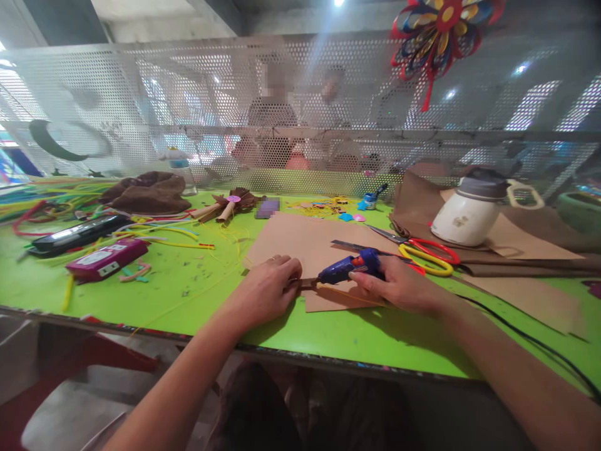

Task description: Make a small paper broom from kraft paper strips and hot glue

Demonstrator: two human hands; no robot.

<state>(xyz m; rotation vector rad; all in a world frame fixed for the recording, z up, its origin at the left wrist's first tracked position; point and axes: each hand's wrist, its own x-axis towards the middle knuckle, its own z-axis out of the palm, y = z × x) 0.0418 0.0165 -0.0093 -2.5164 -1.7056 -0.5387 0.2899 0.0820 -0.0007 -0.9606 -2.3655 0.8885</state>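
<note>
On a green table (197, 294), a cardboard sheet (305, 244) is spread beneath both hands. A blue glue gun (350, 266) is gripped in the closed right hand (404, 288), its long axis laid across the sheet, nozzle aimed leftward. A small brown strip (307, 283) is pinched by the left hand (270, 282), right at the nozzle tip.

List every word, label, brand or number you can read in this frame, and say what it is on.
No text can be read.
Pink box: white labels, print too small and blurred.
White jug: brown mark, not legible.
Blue glue gun in the right hand: no marking shows.
Brown strip held by the left hand: plain.
</note>
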